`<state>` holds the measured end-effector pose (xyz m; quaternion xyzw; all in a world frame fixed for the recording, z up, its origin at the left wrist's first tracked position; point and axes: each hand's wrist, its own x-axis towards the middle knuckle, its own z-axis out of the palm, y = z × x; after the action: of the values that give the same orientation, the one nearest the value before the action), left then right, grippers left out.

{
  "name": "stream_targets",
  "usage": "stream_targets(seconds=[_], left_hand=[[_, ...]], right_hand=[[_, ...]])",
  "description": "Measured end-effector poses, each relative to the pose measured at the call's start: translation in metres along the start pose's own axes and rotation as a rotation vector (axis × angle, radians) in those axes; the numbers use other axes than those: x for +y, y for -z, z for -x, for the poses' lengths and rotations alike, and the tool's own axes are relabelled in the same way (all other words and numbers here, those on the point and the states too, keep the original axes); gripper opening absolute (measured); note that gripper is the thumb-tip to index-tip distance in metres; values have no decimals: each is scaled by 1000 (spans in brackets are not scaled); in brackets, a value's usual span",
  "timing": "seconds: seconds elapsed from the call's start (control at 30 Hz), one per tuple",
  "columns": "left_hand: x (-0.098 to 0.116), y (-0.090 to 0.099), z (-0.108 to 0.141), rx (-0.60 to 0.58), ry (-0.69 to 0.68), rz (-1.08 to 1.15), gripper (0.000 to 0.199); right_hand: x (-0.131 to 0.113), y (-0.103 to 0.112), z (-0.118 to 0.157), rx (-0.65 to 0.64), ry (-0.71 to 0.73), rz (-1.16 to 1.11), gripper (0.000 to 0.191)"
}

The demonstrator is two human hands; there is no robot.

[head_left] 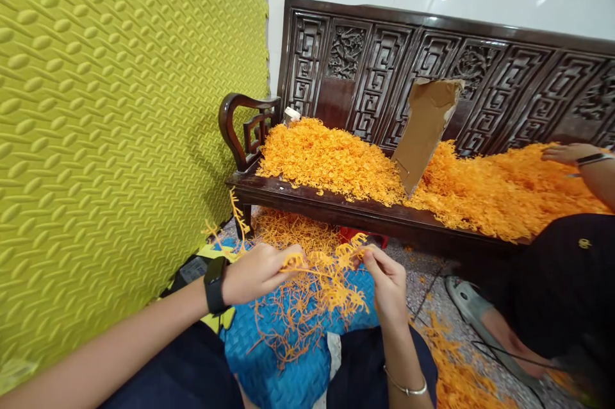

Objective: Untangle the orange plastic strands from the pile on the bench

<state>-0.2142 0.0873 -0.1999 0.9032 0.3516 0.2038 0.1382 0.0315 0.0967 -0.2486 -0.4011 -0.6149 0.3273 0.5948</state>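
Observation:
My left hand, with a dark watch on its wrist, is closed in a pinch on a branching orange plastic sprue. Across from it, my right hand has its thumb and fingers closed on the same tangle of orange plastic sprue. Small curled pieces hang on its branches between the two hands. Below them, thin bare orange stems lie scattered over a blue textured mat at my lap. Another branching strand sticks up behind my left hand.
A dark carved wooden bench bears a heap of small orange pieces. A cardboard sheet stands between it and a second orange heap, where another person's hand rests. Yellow foam mat walls the left. More sprues litter the floor.

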Motion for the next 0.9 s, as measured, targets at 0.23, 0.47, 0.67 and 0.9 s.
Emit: stream_targets(seconds=[0.23,0.47,0.67,0.9], left_hand=[[22,-13,5,-106,-74,-332,29],[41,-14,0,-185,-84,-434,23],[43,-17,1,-174,-84,-368,24],[18,0,22,134,32,-68,27]], right_hand=[[8,8,21,204,-30,36,24],[8,12,31,372,-39,60,28],[9,26,26,433,-22,68,22],[65,150,25,1015,5,-137,15]])
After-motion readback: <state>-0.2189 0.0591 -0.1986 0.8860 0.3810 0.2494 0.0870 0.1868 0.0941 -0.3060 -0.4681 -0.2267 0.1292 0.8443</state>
